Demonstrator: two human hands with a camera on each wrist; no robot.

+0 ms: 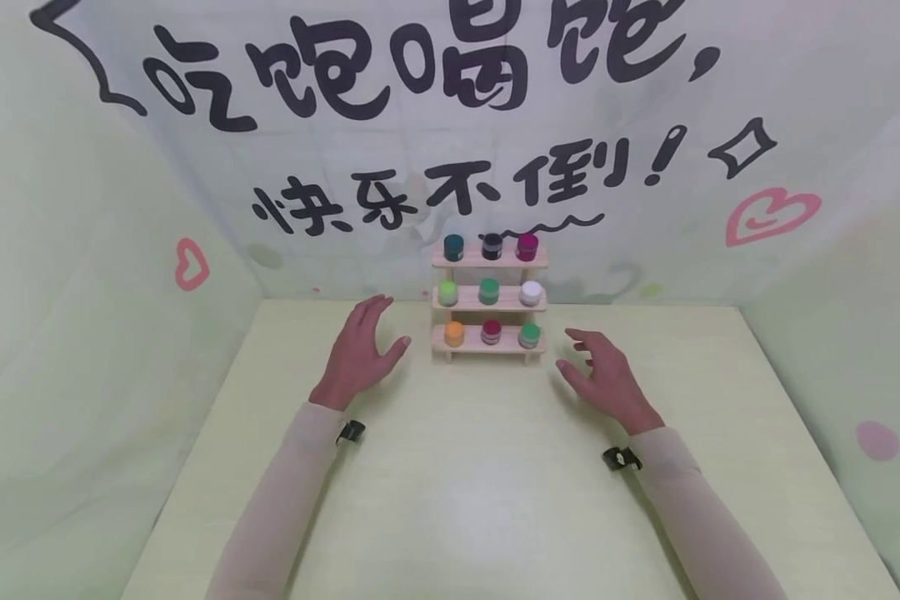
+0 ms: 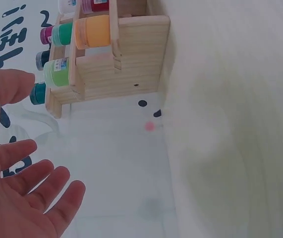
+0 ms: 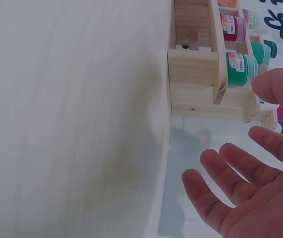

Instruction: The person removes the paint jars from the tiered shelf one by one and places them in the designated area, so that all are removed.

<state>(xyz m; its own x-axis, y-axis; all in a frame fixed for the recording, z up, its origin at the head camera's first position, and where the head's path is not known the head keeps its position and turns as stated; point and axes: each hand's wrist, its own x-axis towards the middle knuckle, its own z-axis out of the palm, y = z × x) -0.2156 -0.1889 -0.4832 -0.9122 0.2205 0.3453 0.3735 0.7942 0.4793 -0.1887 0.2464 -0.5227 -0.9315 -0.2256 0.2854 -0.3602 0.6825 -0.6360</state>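
Note:
A three-tier wooden rack [image 1: 490,346] stands at the table's back edge with small paint jars on every tier. Its bottom tier holds an orange jar [image 1: 453,334], a dark red jar [image 1: 491,332] and a green jar [image 1: 529,335]. To the left of the rack, my left hand [image 1: 356,354] is raised with fingers spread, touching nothing. My right hand [image 1: 603,379] is held to the rack's right, fingers loosely bent and empty. In the left wrist view a light green jar [image 2: 59,72] appears beyond the left thumb; in the right wrist view the right thumb appears beside the green jar [image 3: 239,69].
The pale table [image 1: 465,483] reaches back to a white cloth [image 1: 330,150] with large black lettering. Cloth sides with pink hearts and dots rise at left and right. A black band [image 1: 352,431] is on the left wrist, another [image 1: 621,458] on the right.

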